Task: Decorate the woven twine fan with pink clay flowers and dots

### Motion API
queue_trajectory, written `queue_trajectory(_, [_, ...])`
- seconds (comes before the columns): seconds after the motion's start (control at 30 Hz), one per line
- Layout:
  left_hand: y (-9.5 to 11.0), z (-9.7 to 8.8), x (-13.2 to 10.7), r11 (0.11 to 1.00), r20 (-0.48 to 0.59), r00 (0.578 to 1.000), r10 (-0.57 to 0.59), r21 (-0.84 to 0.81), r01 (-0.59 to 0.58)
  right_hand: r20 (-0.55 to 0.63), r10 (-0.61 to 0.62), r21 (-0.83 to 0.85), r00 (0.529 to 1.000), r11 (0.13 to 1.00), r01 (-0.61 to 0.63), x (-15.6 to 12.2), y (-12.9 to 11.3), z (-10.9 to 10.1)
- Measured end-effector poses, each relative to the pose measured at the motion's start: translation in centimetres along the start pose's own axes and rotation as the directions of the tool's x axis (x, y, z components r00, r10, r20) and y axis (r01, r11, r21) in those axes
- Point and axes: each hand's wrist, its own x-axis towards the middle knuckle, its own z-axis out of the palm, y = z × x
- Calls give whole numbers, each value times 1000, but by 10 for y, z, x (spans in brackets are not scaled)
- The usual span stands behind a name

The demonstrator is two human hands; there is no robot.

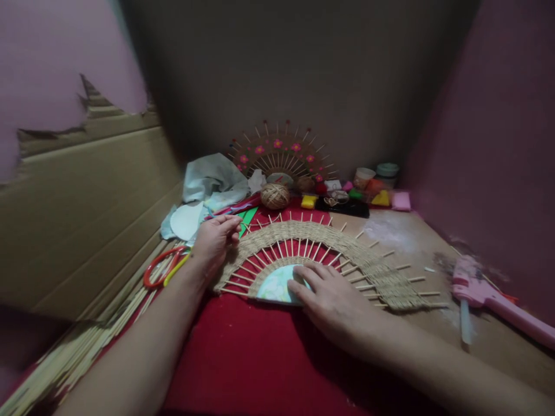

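while r hand (332, 294) lay spread, gripping nothing, on the pale half-disc (275, 283) of the woven fan (297, 232), l hand (215, 238), nearer its l end, pinched twine (265, 223); fan stretched l-to-r, partly on red cloth (243, 358).

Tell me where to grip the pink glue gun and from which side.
Probably by its long handle, with the right hand coming from the right: the pink glue gun lies with that handle stretching to the picture's right edge, clear of the pale stick jutting from its body.
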Motion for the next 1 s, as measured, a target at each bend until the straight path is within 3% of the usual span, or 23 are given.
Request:
queue_trajectory(0.17, [-4, -2, 3, 1000, -5, 1000, -7, 9, 8, -25, 6, -4, 1000, 1000, -6, -2, 9, 2])
queue_trajectory(0.57, [-12, -8, 9, 998, -63, 998, 14, 57, -10, 79, -22, 162, 997, 987, 9, -6, 17, -14])
queue_trajectory(0.67, [-12, -8, 10, 999, -55, 998, 19, 45, -16, -12, -10, 271, 1000, 962, 13, -6, 12, -18])
queue_trajectory(0.8, [-12, -7, 10, 999, -39, 999, 17, 37, -15, -186, -71, 407, 980, 902, 143, -7, -1, -12])
queue_trajectory(0.9, [-13, -7, 10, 999, -56, 998, 25, 35, -23, -234, -125, 433, 964, 874, 218, -9, -8, -1])
queue_trajectory(1.0, [-14, -8, 9, 999, -74, 997, 25, 42, -22, -245, -93, 447, 965, 872, 198, -11, -9, 6])
